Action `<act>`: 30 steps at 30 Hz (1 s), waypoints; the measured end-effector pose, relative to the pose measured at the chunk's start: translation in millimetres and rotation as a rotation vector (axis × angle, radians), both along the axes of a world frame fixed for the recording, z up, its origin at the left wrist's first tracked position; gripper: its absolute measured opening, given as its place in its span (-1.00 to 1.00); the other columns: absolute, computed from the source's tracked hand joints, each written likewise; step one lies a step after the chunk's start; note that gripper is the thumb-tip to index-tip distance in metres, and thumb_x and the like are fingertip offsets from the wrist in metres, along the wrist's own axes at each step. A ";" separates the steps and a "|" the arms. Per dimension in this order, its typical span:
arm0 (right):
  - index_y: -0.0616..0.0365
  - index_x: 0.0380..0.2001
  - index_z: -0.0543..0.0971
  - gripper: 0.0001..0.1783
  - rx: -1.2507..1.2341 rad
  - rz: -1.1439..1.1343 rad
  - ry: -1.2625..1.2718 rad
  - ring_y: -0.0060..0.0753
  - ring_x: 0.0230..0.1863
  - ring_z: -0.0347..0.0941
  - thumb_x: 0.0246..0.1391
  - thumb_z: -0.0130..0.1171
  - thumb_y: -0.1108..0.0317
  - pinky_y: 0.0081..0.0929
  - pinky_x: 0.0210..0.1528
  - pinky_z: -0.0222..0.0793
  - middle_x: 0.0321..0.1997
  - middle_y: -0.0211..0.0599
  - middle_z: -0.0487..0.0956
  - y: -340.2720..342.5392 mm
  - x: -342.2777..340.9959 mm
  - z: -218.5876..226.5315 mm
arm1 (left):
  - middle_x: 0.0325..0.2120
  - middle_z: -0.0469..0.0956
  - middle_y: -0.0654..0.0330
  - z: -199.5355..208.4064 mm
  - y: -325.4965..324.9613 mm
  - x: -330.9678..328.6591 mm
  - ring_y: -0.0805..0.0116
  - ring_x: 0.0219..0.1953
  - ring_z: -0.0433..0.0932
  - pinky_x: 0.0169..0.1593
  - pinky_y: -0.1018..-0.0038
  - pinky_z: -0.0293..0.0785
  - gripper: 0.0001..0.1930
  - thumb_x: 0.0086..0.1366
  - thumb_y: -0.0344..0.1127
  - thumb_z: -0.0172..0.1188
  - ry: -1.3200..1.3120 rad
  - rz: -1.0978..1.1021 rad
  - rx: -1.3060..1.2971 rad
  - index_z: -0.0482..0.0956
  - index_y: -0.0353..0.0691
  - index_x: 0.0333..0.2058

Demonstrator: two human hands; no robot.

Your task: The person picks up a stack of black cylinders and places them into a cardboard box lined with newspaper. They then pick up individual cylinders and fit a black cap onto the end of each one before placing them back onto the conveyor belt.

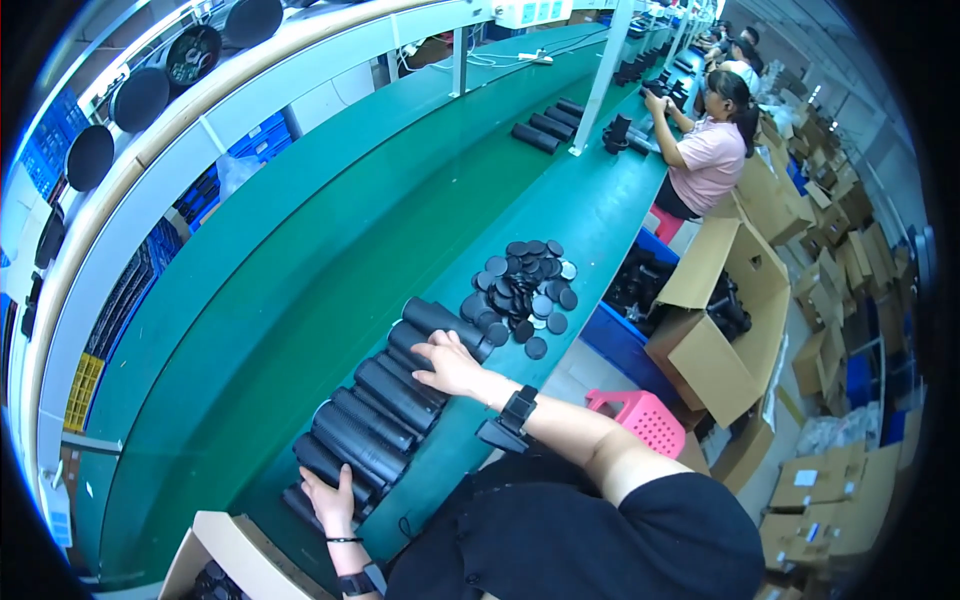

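A row of black ribbed cylinders [372, 402] lies side by side on the green workbench. Over the far end of that row, my right hand [452, 368] rests with its fingers spread, touching the cylinders beside it. My left hand [330, 498] lies on the near end, thumb and fingers apart against the last cylinders. Neither hand is wrapped round a cylinder. Just beyond my right hand is a loose heap of black round discs [520, 285], a few showing a lighter face. Dark bands with small boxes sit on both my wrists.
Left of the row runs a sunken green conveyor belt [330, 300]. An open carton [215, 560] stands by my left forearm. To the right are a pink basket-like seat [640, 422], a blue bin [625, 345] and a carton with black parts [725, 310]. A co-worker [705, 150] sits farther along.
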State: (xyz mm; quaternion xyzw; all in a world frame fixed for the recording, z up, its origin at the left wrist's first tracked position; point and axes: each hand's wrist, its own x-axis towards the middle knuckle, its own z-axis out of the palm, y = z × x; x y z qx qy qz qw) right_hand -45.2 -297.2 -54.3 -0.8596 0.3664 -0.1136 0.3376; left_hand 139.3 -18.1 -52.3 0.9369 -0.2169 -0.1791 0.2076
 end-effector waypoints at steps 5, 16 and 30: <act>-0.01 0.08 0.48 -0.41 -0.055 -0.156 -0.068 0.00 0.17 0.15 -0.07 0.30 0.12 -0.11 0.17 0.16 0.10 -0.08 0.30 -23.3 -37.9 -4.0 | 0.11 0.16 -0.28 9.4 -2.4 -8.5 -0.21 0.13 0.24 0.21 0.16 0.22 -0.03 0.06 -0.04 0.37 -0.234 0.035 -0.042 -0.01 -0.32 0.31; 0.14 -0.08 0.57 -0.58 0.092 -0.127 -0.209 -0.20 -0.20 0.46 0.03 0.24 0.15 -0.33 -0.09 0.37 -0.27 -0.13 0.57 -83.1 -239.8 -65.7 | -0.09 0.31 0.03 69.2 -110.9 -149.1 0.26 -0.20 0.40 -0.17 0.47 0.42 -0.50 0.05 -0.37 0.34 -0.059 -0.291 -0.446 0.46 -0.27 0.00; 0.25 -0.07 0.56 -0.66 0.698 -0.729 -0.284 -0.55 -0.18 0.50 0.14 0.19 0.29 -0.56 -0.08 0.41 -0.21 -0.35 0.60 -67.8 -471.6 -64.3 | -0.22 0.50 0.06 67.0 -288.9 -307.3 0.22 -0.24 0.53 -0.18 0.39 0.48 -0.51 0.14 -0.18 0.31 0.157 -1.193 -0.436 0.47 -0.27 0.00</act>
